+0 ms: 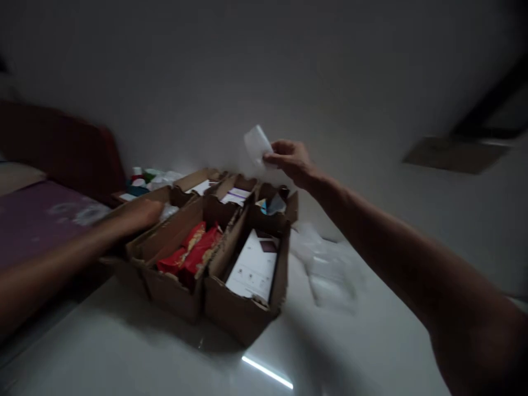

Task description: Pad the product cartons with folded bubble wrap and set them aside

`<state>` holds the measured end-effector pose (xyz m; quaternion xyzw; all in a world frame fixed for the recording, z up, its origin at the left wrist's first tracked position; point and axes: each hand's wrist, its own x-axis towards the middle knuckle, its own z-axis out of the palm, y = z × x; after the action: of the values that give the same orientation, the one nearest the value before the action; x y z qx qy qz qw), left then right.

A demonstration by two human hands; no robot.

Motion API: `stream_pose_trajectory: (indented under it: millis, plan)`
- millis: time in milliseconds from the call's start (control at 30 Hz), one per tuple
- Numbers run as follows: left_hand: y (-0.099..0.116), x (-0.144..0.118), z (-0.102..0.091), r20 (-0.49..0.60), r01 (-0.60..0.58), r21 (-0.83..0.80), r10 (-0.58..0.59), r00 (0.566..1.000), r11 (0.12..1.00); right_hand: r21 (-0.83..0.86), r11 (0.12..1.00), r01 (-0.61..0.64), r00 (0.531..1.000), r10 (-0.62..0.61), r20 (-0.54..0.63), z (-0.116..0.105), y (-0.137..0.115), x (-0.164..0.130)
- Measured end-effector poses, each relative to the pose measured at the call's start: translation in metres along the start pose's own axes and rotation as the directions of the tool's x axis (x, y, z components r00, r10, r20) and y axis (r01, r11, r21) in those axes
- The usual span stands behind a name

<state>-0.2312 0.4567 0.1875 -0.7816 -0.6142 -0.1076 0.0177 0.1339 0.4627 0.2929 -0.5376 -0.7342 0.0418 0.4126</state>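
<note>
1. Right hand (291, 159), raised at frame centre, is pinching a small white packet (257, 144) above the far boxes (247, 190).
2. Left hand (138, 213) is laid on the left box (165, 231); its grip cannot be told.

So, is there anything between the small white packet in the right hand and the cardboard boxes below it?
Nothing visible. The right hand holds the white packet in open air above the back row of cardboard boxes. The left hand rests at the far-left box, off to the side.
</note>
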Motion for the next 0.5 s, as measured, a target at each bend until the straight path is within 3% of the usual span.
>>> stream_pose_trajectory:
  millis: [67,133,200,300,400,500]
  plan:
    - [0.001,0.002,-0.018,0.019,0.063,0.006,-0.063,0.998,0.998,0.044,0.986,-0.158,0.986,0.160,-0.044,-0.047,0.029,-0.047]
    - [0.006,-0.001,-0.042,-0.052,0.115,-0.015,-0.116,0.992,0.993,-0.012,0.937,-0.349,0.937,0.348,-0.033,-0.079,0.058,-0.095]
    - [0.021,-0.013,-0.068,-0.175,0.142,-0.177,-0.173,0.969,0.974,-0.077,0.880,-0.468,0.884,0.467,-0.032,-0.097,0.084,-0.136]
    - [0.064,-0.043,-0.102,-0.272,0.034,-0.511,-0.199,0.942,0.859,-0.121,0.833,-0.539,0.841,0.539,-0.041,-0.107,0.109,-0.179]
    - [0.122,-0.075,-0.123,-0.256,-0.131,-0.593,-0.032,0.966,0.794,-0.158,0.822,-0.547,0.835,0.550,-0.026,-0.108,0.117,-0.215]
    - [0.184,-0.099,-0.133,-0.272,-0.289,-0.520,0.165,0.948,0.804,-0.235,0.821,-0.521,0.844,0.536,0.000,-0.105,0.117,-0.264]
